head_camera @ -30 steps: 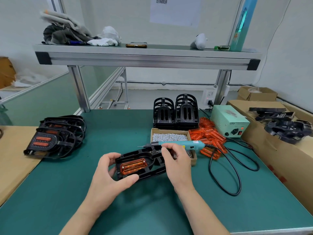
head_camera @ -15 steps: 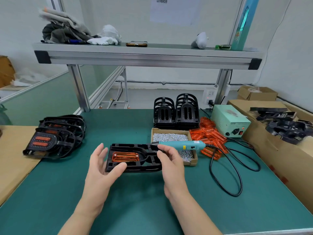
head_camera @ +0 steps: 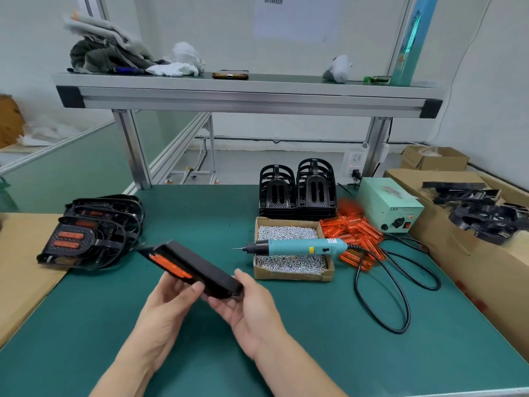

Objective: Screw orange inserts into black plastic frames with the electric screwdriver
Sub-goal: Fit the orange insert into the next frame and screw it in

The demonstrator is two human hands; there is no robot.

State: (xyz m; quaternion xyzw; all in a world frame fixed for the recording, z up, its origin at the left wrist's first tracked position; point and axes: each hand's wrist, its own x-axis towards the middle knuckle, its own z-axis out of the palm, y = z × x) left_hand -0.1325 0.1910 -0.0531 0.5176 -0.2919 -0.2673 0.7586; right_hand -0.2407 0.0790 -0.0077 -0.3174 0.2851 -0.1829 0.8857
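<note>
Flat before, the black frame (head_camera: 206, 267) is now tipped up, gripped by left hand (head_camera: 169, 306) and right hand (head_camera: 253, 306); its orange insert (head_camera: 169, 265) is seated, the electric screwdriver (head_camera: 297, 247) untouched.

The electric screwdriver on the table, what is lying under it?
The electric screwdriver rests across an open cardboard box filled with small silver screws. Its cord end lies over loose orange inserts. The screws directly beneath its body are covered, and so is the box bottom.

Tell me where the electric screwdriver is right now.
In the head view, the electric screwdriver lies across the box of screws, right of centre, orange inserts at its cord end.
</note>
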